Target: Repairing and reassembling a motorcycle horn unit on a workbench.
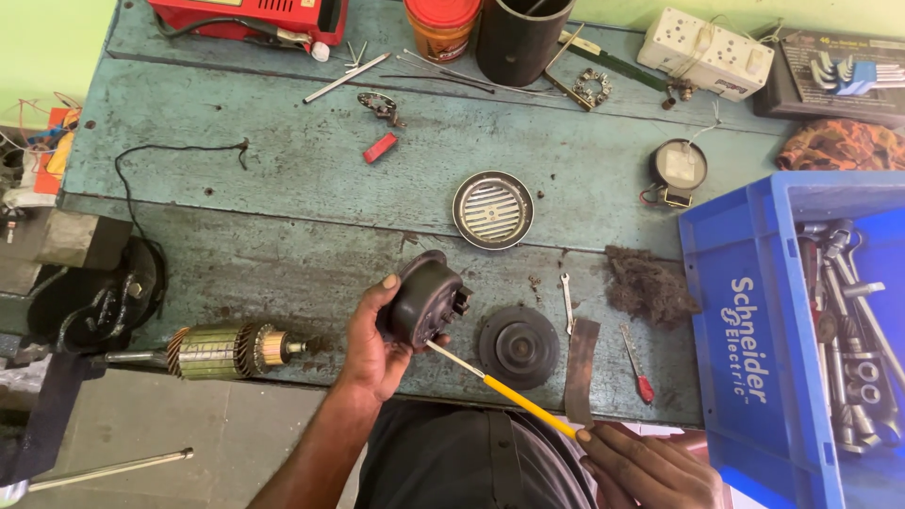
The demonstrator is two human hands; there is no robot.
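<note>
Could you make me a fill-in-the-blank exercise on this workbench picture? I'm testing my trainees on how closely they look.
1. The left hand holds a dark round ____.
2. The right hand holds a screwdriver with a ____ handle.
3. The spanners lie in a ____ crate.
4. The round metal grille lies on the ____.

Missing words: housing; yellow; blue; workbench
</note>
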